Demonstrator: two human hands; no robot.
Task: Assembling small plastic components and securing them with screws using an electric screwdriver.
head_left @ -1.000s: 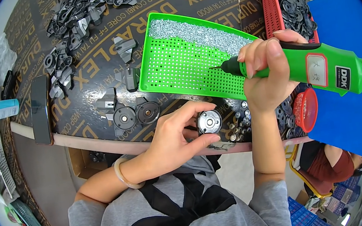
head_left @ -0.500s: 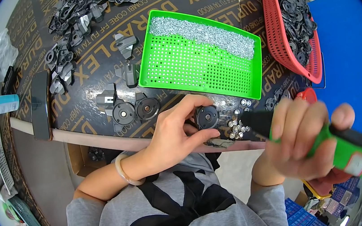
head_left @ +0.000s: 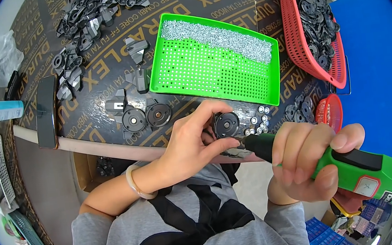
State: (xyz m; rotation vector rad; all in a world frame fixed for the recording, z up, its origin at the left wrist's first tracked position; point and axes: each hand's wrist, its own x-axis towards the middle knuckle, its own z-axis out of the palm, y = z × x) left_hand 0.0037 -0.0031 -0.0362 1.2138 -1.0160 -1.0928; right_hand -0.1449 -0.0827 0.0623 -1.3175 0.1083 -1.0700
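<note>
My left hand [head_left: 189, 138] grips a round black plastic part [head_left: 226, 125] at the table's near edge, thumb and fingers curled about its rim. A small hole or metal spot shows near its middle. In my right hand [head_left: 308, 157] is a green electric screwdriver [head_left: 383, 175] with a black nose; its tip lies by my left thumb, close to the part's lower right edge. Whether the tip touches the part I cannot tell. Several small silver metal bushings [head_left: 260, 122] lie just right of the part. Two black assemblies with round discs [head_left: 133, 120] rest to the left.
A green perforated tray [head_left: 210, 79] holds many small silver screws along its far side. At the right stand a red basket [head_left: 293, 37] of black discs and a small red basket [head_left: 329, 111]. Black parts [head_left: 88, 23] are heaped far left; a bottle [head_left: 6, 110] is at left.
My right hand has brought the screwdriver left and slightly down, so its tip is now near the round part. My left hand keeps its hold, almost unmoved.
</note>
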